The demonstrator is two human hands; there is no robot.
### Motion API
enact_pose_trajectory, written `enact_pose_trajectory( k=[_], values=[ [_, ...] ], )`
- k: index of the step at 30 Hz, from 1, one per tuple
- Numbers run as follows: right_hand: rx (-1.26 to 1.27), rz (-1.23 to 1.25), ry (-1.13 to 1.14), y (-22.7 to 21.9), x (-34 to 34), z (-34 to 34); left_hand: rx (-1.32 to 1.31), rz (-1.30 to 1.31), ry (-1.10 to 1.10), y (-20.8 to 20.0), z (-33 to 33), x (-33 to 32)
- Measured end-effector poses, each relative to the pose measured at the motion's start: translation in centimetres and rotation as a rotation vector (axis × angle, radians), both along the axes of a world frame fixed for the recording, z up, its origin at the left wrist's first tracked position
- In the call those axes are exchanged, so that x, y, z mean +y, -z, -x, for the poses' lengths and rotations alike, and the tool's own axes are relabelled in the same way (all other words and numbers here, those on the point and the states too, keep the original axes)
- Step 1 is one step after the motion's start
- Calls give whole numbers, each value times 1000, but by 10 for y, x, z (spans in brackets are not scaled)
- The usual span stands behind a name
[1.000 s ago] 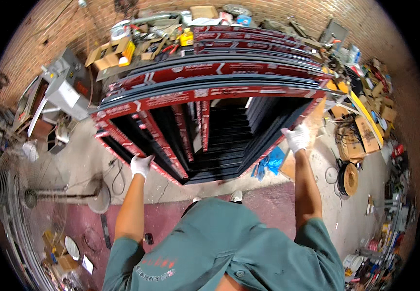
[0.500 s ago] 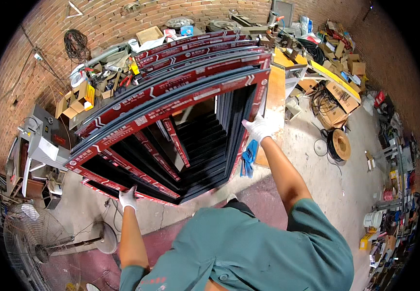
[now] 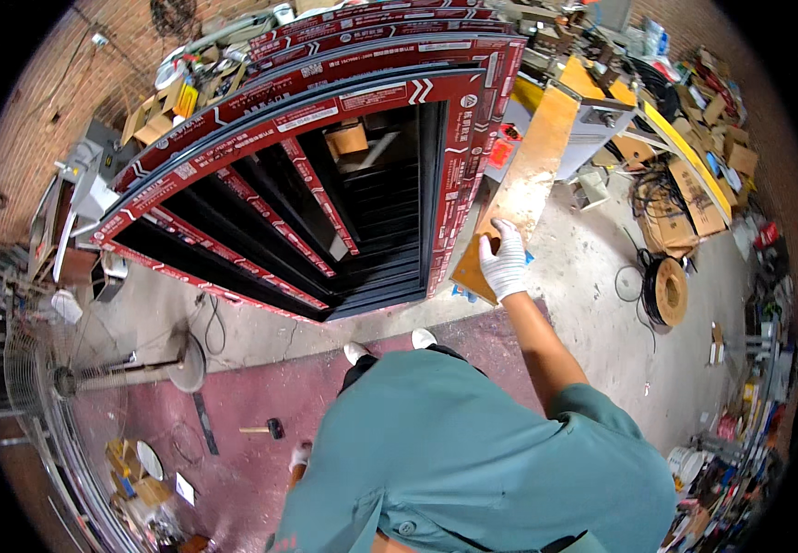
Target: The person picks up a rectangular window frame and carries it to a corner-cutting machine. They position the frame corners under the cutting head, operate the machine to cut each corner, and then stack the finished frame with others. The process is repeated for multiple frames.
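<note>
A stack of large dark window frames [image 3: 461,138] covered in red protective film leans in front of me, with bars crossing its openings. My right hand [image 3: 507,263], in a white glove, is just right of the stack, above the lower end of a long wooden board [image 3: 532,175]. Its thumb and fingers are apart with nothing between them; whether it touches the board, I cannot tell. My left hand [image 3: 300,455], also gloved, is low beside my body and partly hidden by my shirt, so its fingers do not show clearly.
A black-headed mallet [image 3: 274,428] lies on the red floor at left, near a standing fan [image 3: 65,380]. Cardboard boxes [image 3: 694,207] and a cable reel [image 3: 666,290] are at right. Cluttered shelving [image 3: 754,387] lines the right edge.
Both hands have come off the window frames. My left hand has drawn back beside my body, and my right hand has moved to the board. The view has shifted, showing more floor.
</note>
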State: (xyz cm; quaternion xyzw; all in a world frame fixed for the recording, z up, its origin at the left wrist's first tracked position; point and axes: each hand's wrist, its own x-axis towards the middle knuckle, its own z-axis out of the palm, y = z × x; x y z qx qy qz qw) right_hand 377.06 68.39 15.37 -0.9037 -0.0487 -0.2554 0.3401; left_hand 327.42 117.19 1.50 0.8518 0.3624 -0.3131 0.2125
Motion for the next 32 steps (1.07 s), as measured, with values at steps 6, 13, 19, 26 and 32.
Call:
enact_pose_trajectory(
  k=[6,13,19,26,32],
  values=[
    [86,28,-263,-5,19,-45,-28,119,-366,-15,118,-150],
    [-182,50,-214,-37,85,-15,-316,57,-597,-13,148,-249],
    [-200,320,-848,31,124,103,-320,190,-1023,-90,146,-309],
    [513,561,-1817,79,208,306,-361,166,-1279,-20,290,-388],
    [644,838,-1796,133,268,401,-204,106,-1468,5,461,-479]
  ],
)
